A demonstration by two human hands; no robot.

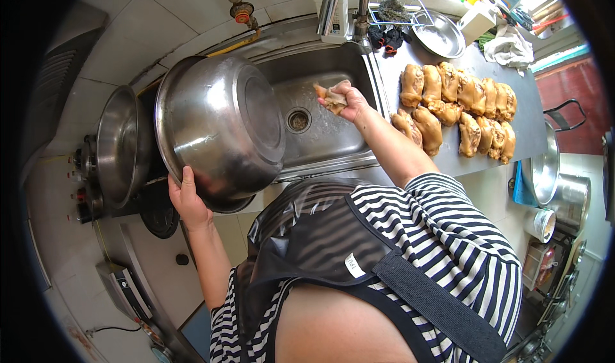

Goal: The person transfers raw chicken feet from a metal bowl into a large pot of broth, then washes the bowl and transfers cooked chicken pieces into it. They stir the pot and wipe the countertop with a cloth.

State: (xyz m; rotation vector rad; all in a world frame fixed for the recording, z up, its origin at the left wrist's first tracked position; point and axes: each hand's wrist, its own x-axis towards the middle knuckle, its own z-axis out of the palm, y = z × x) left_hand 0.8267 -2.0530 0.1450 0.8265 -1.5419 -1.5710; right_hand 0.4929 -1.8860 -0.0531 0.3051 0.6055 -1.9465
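My left hand (191, 200) grips the rim of a large stainless steel pot (216, 118), tipped on its side at the left of the sink so that its base faces right. Over the stainless steel sink (331, 144), my right hand (350, 101) is closed around a crumpled, pale wet cloth (336, 97); an orange-tinted bit sticks out of it. Below that hand lies the round drain (299, 120), and the sink floor looks wet. Several browned pieces of meat (427, 130), seemingly pig trotters, lie in two rows on the steel counter (527, 147) to the right.
A chrome faucet (331, 7) rises behind the sink. Behind the meat are a metal bowl (439, 34), a wire rack (401, 7), dark gloves (390, 39) and a white cloth (509, 48). Another wide steel bowl (117, 147) leans at the left. A yellow gas pipe (235, 46) runs along the wall.
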